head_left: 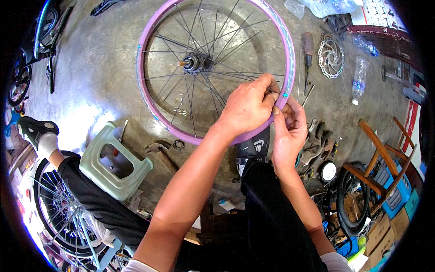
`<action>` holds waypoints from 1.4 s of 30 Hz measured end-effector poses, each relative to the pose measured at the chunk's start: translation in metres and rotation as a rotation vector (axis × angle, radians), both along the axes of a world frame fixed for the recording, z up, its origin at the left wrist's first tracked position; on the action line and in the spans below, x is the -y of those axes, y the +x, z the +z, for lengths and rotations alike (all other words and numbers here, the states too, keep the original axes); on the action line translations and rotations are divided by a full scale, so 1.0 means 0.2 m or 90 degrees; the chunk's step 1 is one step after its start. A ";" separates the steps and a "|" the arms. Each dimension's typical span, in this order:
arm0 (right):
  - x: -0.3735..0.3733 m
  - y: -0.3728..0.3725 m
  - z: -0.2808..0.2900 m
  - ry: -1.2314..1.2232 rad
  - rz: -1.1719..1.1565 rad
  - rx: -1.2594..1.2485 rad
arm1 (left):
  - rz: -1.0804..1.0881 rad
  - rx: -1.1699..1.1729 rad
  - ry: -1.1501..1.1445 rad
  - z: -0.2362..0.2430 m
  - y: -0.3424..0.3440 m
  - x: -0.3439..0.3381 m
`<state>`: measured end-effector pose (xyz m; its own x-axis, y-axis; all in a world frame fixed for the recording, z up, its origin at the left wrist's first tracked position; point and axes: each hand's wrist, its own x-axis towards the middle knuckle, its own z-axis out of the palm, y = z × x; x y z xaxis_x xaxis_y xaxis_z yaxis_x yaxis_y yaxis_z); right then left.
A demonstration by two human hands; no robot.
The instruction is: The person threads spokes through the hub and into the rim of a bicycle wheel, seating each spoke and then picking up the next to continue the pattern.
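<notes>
A purple bicycle wheel rim (pixel 142 86) with thin dark spokes (pixel 248 74) is held in front of me above the floor. The hub (pixel 196 62) sits at its middle, a brass-coloured axle end sticking out. My left hand (pixel 249 104) reaches across the rim, its thumb and fingers pinched on a spoke's end at the right inner edge. Those fingertips partly hide what they pinch. From the outer side, my right hand (pixel 291 129) is closed around the rim close by, thumb against it. Several small silvery spoke nipples (pixel 180 111) lie on the floor, seen through the spokes.
Right of the wheel lie a screwdriver (pixel 308 52), a brake disc (pixel 331 57) and a plastic bottle (pixel 359 81). Gloves (pixel 316 147), a wooden stool (pixel 376 156) and black tyres (pixel 351 199) are further right. A pale green stool (pixel 102 167) and another wheel (pixel 50 199) stand left.
</notes>
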<state>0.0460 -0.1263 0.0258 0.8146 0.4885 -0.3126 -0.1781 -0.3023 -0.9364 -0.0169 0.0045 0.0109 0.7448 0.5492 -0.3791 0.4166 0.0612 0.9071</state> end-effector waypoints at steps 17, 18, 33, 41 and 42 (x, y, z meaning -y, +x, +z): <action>0.12 0.02 -0.06 -0.087 -0.001 0.052 | 0.471 -0.113 0.109 0.27 -0.68 0.30; 0.15 0.03 -0.11 -0.034 -0.030 0.005 | 0.514 -0.170 0.112 0.21 -0.80 0.34; 0.12 -0.22 -0.17 0.059 -0.120 -0.145 | 0.008 -0.411 0.569 -0.14 -1.12 -0.15; 0.13 -0.26 -0.18 0.069 -0.134 -0.167 | -0.242 -0.427 0.540 -0.23 -1.05 -0.27; 0.14 -0.23 -0.18 0.067 -0.127 -0.158 | -0.244 -0.390 0.556 -0.23 -1.03 -0.27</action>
<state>-0.0006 -0.1543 -0.0110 0.8025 0.3674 -0.4700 -0.4509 -0.1423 -0.8812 -0.2225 0.0576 -0.0360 0.7419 0.5801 -0.3362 0.6600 -0.7202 0.2138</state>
